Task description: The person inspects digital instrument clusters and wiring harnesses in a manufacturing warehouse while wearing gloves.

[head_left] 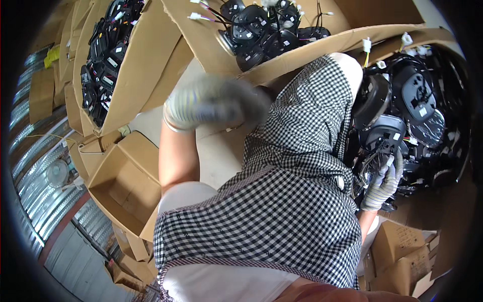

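My left hand (216, 104), in a striped knit glove with a dark palm, is smeared by motion in front of my apron. Its fingers and anything in them cannot be made out. At the right, my right hand (383, 185), in a similar glove, reaches into a heap of black plastic housings (413, 93) with wires and white connectors. Its fingers close at the lower end of one black plastic housing (383, 132), which bears small white labels. Part of that grip is hidden among the wires.
A carton of black parts (251, 30) with white connectors stands ahead. Another carton (146, 65) at the far left holds more black parts. An open box (126, 186) stands at the left, and flattened cardboard (400, 246) lies at the lower right.
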The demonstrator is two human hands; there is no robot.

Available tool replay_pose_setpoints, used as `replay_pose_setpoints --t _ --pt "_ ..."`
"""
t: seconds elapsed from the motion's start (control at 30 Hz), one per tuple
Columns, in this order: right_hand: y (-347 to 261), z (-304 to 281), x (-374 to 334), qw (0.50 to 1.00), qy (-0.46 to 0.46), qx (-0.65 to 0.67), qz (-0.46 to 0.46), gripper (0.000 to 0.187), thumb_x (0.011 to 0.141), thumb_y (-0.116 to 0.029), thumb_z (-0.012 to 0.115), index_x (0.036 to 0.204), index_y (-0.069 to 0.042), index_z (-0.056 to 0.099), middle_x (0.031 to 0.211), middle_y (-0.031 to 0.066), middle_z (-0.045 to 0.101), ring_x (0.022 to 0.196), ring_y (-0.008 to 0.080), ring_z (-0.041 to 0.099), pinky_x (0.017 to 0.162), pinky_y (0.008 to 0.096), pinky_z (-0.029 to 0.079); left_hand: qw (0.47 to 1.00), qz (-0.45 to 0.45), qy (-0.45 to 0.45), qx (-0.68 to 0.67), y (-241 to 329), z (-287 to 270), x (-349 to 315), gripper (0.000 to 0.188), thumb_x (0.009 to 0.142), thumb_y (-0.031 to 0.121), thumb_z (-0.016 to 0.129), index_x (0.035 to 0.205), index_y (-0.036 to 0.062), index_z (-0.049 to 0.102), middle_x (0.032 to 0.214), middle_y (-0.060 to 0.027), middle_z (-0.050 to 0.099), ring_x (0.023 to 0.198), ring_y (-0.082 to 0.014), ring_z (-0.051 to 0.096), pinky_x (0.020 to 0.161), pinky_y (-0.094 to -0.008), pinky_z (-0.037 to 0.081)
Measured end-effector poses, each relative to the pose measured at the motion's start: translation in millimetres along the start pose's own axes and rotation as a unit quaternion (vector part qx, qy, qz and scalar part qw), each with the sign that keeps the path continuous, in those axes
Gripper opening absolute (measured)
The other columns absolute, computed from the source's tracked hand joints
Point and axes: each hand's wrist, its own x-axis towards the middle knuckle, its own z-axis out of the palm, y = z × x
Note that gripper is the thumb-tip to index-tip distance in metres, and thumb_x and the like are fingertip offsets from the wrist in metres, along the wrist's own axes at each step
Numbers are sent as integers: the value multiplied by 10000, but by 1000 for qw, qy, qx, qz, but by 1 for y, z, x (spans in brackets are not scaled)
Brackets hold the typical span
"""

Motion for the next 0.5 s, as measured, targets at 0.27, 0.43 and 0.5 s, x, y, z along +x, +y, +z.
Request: replay_pose_setpoints --t 0.27,0.43,0.5 --pt "-87 46 63 944 -127 -110 -282 144 767 -202 662 900 -148 668 1311 103 517 1295 405 344 1004 520 312 737 -519 39 430 -357 41 -128 401 946 310 458 1219 32 552 1020 -169 672 940 -318 648 802 -388 510" --pt "-59 89 63 927 -76 -288 -229 153 849 -262 591 764 -140 552 1279 -13 546 1265 312 391 1064 594 180 736 -526 40 423 -445 69 -134 427 926 356 464 1223 64 556 1112 -215 628 1054 -384 586 866 -425 469" --pt "-47 88 60 932 -41 -269 -239 161 876 -231 589 766 -133 525 1262 6 554 1216 313 429 1023 598 263 756 -515 48 401 -450 48 -118 428 925 358 463 1225 67 555 1112 -217 628 1056 -385 584 866 -424 469"
